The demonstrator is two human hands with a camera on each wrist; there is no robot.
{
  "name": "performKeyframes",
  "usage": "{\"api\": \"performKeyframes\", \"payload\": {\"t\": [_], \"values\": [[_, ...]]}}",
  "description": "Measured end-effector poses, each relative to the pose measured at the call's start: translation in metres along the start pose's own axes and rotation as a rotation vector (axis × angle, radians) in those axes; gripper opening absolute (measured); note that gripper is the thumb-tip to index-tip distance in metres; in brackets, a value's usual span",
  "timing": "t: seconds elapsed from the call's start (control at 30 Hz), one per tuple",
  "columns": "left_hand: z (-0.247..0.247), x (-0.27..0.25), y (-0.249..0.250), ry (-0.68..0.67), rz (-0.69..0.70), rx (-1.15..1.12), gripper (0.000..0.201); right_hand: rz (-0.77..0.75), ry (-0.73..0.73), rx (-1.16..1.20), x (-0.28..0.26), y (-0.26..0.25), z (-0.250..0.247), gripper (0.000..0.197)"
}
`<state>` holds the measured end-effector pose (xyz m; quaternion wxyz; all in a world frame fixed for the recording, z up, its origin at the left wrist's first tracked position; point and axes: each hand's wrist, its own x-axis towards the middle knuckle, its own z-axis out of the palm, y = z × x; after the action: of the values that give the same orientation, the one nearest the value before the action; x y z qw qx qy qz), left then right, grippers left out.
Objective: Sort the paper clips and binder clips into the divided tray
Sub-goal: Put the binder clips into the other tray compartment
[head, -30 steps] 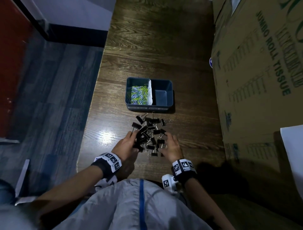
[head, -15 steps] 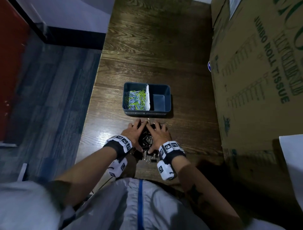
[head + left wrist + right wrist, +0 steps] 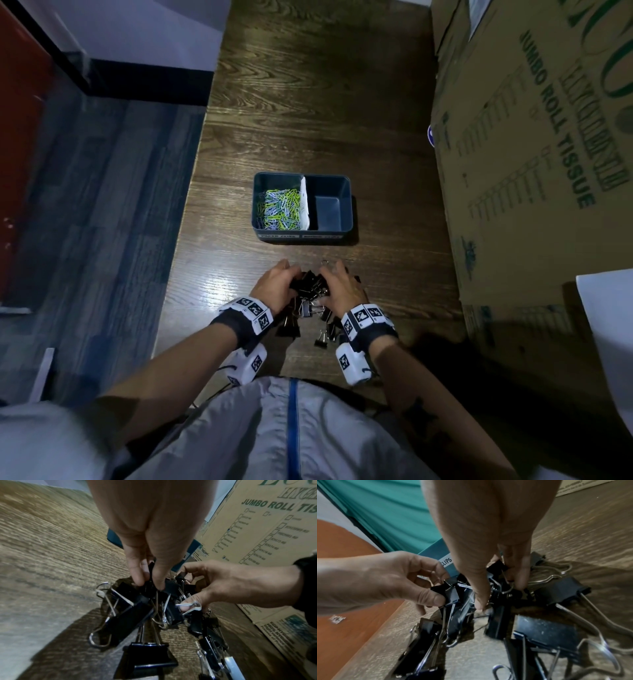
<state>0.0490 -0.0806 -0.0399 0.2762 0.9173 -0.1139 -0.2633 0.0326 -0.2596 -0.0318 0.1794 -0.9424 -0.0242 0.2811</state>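
A heap of black binder clips (image 3: 308, 301) lies on the wooden table just in front of me. My left hand (image 3: 279, 286) curls over its left side and its fingers (image 3: 137, 573) pinch black clips (image 3: 145, 588). My right hand (image 3: 339, 287) curls over the right side, gripping clips (image 3: 505, 588) between thumb and fingers. Beyond the heap stands the dark blue divided tray (image 3: 346, 205). Its left compartment holds several coloured paper clips (image 3: 279, 209); its right compartment (image 3: 329, 212) shows only bare floor. A white divider (image 3: 305, 202) separates them.
A large cardboard box (image 3: 534, 154) printed "JUMBO ROLL TISSUE" stands along the table's right side. The table's left edge (image 3: 178, 260) drops to a blue-grey floor. Loose binder clips (image 3: 322, 341) lie near my wrists. A white sheet (image 3: 606, 325) sits at far right.
The scattered binder clips have been drawn together into one heap. Both hands moved forward and inward from its near edge and now clutch clips from either side.
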Motion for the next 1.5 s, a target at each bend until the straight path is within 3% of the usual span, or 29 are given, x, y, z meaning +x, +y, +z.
{"api": "performKeyframes", "payload": {"t": [0.13,0.3,0.53,0.77,0.9,1.07,1.17,1.2,1.3,1.37,1.43,1.5], "values": [[0.001,-0.004,-0.002,0.047,0.011,-0.006,0.026,-0.002,0.06,0.031,-0.004,-0.002,-0.004,0.058],[-0.007,-0.01,0.0,0.094,0.042,0.041,0.022,0.081,0.055,0.088,-0.006,0.002,-0.008,0.024],[-0.052,-0.013,0.037,0.216,0.206,0.211,0.014,0.209,0.132,0.131,-0.014,0.007,-0.023,0.015],[-0.104,0.032,0.072,0.422,0.191,0.063,0.017,0.19,0.248,0.276,-0.009,0.009,-0.052,0.021],[-0.11,0.054,0.072,0.363,0.174,-0.05,0.029,0.09,0.389,0.34,0.004,-0.007,-0.089,0.02],[-0.084,0.028,0.054,0.362,0.223,0.077,0.012,0.029,0.582,0.469,0.021,-0.027,-0.138,0.022],[-0.057,0.005,0.031,0.163,0.186,0.155,0.012,0.044,0.61,0.479,0.021,-0.025,-0.142,0.02],[-0.048,-0.001,0.023,0.081,0.161,0.188,0.022,0.062,0.612,0.455,0.019,-0.021,-0.137,0.016],[-0.02,-0.019,-0.002,-0.194,0.056,0.337,0.086,0.201,0.468,0.346,0.016,0.001,-0.1,0.023],[-0.006,-0.028,-0.016,-0.275,0.031,0.435,0.116,0.305,0.186,0.309,0.017,0.02,-0.067,0.058],[0.006,-0.033,-0.026,-0.263,0.06,0.473,0.13,0.345,-0.085,0.282,0.015,0.033,-0.042,0.103],[0.013,-0.032,-0.031,-0.237,0.09,0.452,0.134,0.316,-0.203,0.234,0.011,0.033,-0.025,0.126]]}}
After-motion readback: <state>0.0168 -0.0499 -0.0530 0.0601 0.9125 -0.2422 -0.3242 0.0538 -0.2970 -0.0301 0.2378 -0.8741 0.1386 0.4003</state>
